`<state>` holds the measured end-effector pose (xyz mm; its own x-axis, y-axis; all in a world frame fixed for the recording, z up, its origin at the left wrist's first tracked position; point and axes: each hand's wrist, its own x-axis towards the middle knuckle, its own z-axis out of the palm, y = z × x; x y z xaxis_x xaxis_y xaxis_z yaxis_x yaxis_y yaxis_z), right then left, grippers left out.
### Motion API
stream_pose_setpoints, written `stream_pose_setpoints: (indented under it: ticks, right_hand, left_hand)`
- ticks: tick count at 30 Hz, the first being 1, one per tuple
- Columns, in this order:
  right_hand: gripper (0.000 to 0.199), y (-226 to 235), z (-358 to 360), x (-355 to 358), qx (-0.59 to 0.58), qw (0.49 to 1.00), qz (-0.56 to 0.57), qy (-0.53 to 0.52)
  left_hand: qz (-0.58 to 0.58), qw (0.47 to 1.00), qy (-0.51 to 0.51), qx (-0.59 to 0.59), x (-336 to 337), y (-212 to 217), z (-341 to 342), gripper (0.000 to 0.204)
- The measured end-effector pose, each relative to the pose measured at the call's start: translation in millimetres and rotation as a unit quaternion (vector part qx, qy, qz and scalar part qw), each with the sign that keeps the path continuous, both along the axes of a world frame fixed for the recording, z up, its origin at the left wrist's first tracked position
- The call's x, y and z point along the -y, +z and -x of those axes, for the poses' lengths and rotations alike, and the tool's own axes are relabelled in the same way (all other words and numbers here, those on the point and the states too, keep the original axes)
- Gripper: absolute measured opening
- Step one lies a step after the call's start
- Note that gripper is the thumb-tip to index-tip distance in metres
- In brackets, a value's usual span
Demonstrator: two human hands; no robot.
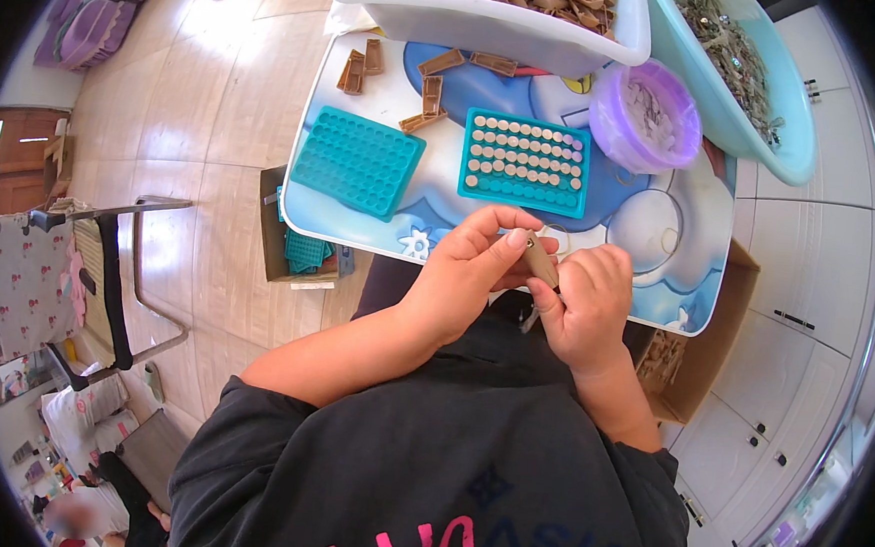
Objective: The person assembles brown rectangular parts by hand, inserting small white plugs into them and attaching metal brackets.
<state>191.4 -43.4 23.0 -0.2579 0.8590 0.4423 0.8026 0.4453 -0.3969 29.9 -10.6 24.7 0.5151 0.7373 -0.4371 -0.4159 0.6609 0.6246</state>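
My left hand (467,275) and my right hand (588,308) meet over my lap at the near edge of a small blue-patterned table (361,214). Together they pinch a small tan plastic piece (540,262), the left thumb pressing its top end. Just beyond the hands lies a teal tray (525,163) whose holes are mostly filled with tan pieces. A second teal tray (356,160) to its left is empty. A loose metal ring (556,234) lies on the table by my fingers.
A white tub (493,21) of tan parts and a turquoise tub (759,93) of small metal parts stand at the back. A purple bowl (647,116) sits between them. Loose tan pieces (430,93) lie nearby. Cardboard boxes (714,341) flank the table; a folding chair (107,273) stands left.
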Motion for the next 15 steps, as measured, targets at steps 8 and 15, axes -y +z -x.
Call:
stream_pose_setpoints:
  ticks: [8, 15]
  right_hand:
    - [0.028, -15, -4, 0, -0.122, 0.991, -0.027, 0.038]
    - [0.022, -18, -82, 49, -0.352, 0.909, -0.016, -0.221]
  left_hand:
    - [-0.03, 0.999, -0.019, -0.009, 3, -7, -5, 0.02]
    - [-0.064, 0.996, -0.041, -0.037, -1, 4, -4, 0.032]
